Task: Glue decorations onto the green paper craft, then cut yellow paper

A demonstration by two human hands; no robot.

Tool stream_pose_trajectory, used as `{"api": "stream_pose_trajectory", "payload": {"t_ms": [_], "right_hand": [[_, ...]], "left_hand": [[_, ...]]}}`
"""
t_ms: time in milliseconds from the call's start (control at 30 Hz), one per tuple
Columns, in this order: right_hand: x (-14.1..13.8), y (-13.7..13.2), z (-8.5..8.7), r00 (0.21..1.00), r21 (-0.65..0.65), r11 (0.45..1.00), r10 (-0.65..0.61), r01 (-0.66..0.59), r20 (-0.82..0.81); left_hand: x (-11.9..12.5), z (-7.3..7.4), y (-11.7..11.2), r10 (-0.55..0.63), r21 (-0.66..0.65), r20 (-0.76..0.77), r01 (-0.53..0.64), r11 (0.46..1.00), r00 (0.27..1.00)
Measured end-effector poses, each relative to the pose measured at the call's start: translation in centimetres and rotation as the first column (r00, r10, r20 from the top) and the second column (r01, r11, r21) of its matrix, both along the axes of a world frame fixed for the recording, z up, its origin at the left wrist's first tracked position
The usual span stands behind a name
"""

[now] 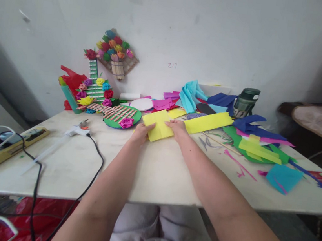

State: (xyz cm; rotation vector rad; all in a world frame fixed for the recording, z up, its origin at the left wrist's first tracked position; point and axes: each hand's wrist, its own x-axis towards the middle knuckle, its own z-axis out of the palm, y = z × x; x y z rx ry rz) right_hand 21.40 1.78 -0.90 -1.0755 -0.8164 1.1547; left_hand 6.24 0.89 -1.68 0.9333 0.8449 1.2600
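Observation:
Near the middle of the table, a creased piece of yellow crepe paper (pixel 158 123) is held out between both hands. My left hand (pixel 144 130) pinches its left edge, thumb on top. On the other side, my right hand (pixel 177 129) grips the paper's right edge with thumb and fingers closed. A longer yellow paper strip (pixel 209 123) lies just behind and right of my right hand. Left of the held paper rests a green oval decoration (pixel 121 116) with crossed sticks and a pink paper flower.
A glue gun (pixel 79 130) with its black cord and a power strip (pixel 8 152) lie on the left. Coloured paper scraps (pixel 259 149) cover the right side. A dark bottle (pixel 245 103) stands at the back right; a flower-covered stick guitar (pixel 96 84) leans against the wall.

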Motion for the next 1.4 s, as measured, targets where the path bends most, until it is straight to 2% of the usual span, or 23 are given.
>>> {"api": "stream_pose_trajectory", "payload": {"t_ms": [300, 500, 667, 767, 900, 1000, 1200, 1400], "right_hand": [[0.0, -0.4, 0.7, 1.0, 0.037, 0.999, 0.028, -0.028, -0.006], [0.3, -0.6, 0.7, 0.978, 0.014, 0.979, 0.203, -0.202, -0.055], [0.7, -1.1, 0.9, 0.895, 0.035, 0.91, 0.414, -0.414, -0.166], [0.8, -1.3, 0.9, 0.859, 0.015, 0.877, 0.472, -0.479, -0.199], [0.6, -1.1, 0.6, 0.899, -0.026, 0.907, 0.413, -0.421, -0.145], [0.4, -0.9, 0.3, 0.936, -0.053, 0.937, 0.339, -0.345, -0.095], [0.2, -1.0, 0.5, 0.955, -0.09, 0.951, 0.289, -0.295, -0.067], [-0.1, -1.1, 0.4, 0.97, -0.079, 0.967, 0.24, -0.241, -0.031]], "left_hand": [[-0.1, -0.1, 0.2, 0.013, 0.002, 0.002, -0.013, 1.0, 1.0], [-0.3, -0.3, 0.3, -0.014, 0.035, -0.037, 0.015, 0.999, 0.999], [-0.2, -0.1, -0.1, -0.039, 0.076, -0.063, 0.044, 0.996, 0.997], [-0.2, 0.1, -0.3, -0.069, 0.094, -0.075, 0.076, 0.993, 0.995], [-0.1, 0.3, -0.6, -0.107, 0.113, -0.073, 0.115, 0.987, 0.992], [-0.1, 0.4, -0.7, -0.09, 0.117, -0.061, 0.097, 0.988, 0.994], [-0.1, 0.4, -0.6, -0.094, 0.095, -0.035, 0.097, 0.991, 0.995], [0.0, -0.1, 0.2, -0.006, 0.039, -0.006, 0.006, 0.999, 1.0]]}}
